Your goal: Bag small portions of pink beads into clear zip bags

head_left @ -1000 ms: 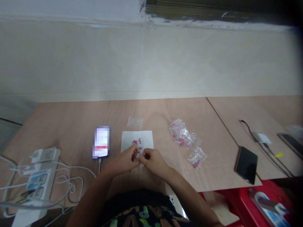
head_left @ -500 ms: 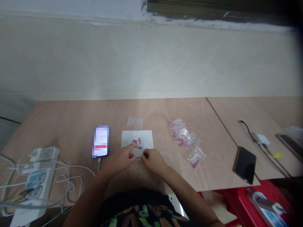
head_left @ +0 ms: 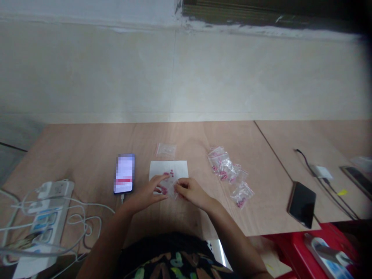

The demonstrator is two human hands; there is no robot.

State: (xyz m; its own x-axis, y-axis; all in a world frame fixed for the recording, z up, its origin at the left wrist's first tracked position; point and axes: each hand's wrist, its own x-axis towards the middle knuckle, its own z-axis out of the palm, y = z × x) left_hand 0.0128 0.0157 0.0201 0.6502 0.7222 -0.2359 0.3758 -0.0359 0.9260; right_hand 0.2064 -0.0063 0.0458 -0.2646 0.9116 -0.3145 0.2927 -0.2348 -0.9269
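A white sheet of paper (head_left: 180, 167) lies in front of me with several small pinkish-red beads (head_left: 171, 173) on it. My right hand (head_left: 192, 191) pinches the edge of a small clear plastic bag (head_left: 172, 190) at the paper's near side. My left hand (head_left: 148, 194) is open, thumb and fingers spread, its fingertips close to the beads and the bag's left side. Some red pieces show between its thumb and fingers; whether they are in the bag I cannot tell. Just beyond the paper another clear bag (head_left: 166, 149) lies flat.
Clear zip bags with red beads (head_left: 223, 164) lie in a group to the right, one bag (head_left: 242, 195) nearer. A lit phone (head_left: 124, 174) on a cable is at left, beside a power strip (head_left: 49, 217) with tangled white cords. A dark phone (head_left: 302, 204) and charger (head_left: 322, 171) are at right.
My left hand has gone from a pointing finger to spread fingers. My right hand has turned from a curled fist to a pinch, and the clear bag shows more plainly between the hands.
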